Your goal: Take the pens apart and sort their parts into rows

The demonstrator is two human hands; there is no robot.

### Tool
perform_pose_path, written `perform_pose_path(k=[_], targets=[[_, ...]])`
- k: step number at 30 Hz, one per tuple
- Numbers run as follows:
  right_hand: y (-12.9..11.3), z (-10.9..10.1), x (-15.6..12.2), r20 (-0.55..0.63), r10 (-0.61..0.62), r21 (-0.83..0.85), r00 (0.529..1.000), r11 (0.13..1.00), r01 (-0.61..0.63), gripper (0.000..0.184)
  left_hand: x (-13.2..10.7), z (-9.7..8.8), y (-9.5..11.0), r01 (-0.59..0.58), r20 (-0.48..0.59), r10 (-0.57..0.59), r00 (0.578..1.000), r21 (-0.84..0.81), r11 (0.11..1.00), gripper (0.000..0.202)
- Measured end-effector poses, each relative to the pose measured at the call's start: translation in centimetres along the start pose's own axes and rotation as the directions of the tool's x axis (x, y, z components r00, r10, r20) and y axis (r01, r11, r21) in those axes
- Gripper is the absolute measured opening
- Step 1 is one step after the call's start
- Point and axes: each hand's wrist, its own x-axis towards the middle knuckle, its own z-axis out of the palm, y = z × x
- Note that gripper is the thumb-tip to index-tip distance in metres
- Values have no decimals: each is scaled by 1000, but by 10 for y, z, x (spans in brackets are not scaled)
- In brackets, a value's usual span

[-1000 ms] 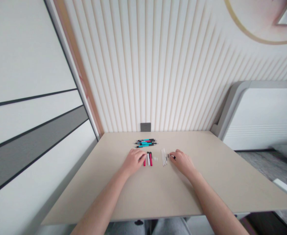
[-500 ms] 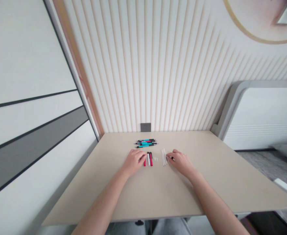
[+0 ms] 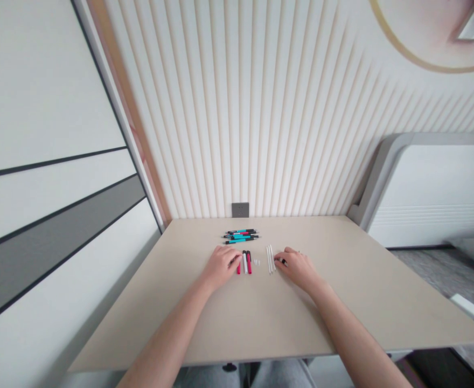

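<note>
Loosely curled fingers of the left hand are being rested against one red barrel, while a small black part is being partly covered by the right hand's nearly closed fingers; whether either grip is holding anything cannot be told. Between the hands, a white barrel, another red barrel, tiny clear pieces and slim white rods are being supported by the beige desk, with teal pens heaped behind. Compared with one second ago, the right hand is being held farther left, beside the rods.
</note>
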Motion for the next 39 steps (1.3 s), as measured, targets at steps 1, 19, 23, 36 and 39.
perform_pose_path(k=[1,19,23,36,39], targets=[[0,0,0,-2,6,-5,1000,1000,-6,28,0,0,0,-3,0,3,1000,-1,1000,18],[0,3,5,-16,22,-19,1000,1000,-22,29,0,1,-1,-11,8,11,1000,12,1000,17],[3,3,5,-14,32,-17,999,999,-32,28,0,1,0,-10,12,10,1000,8,1000,16],[12,8,5,-69,-4,-4,998,1000,4,27,-1,2,-1,-5,15,5,1000,10,1000,14],[13,7,5,-57,-2,-1,998,1000,1,27,-1,2,-1,4,31,-4,1000,10,1000,13]])
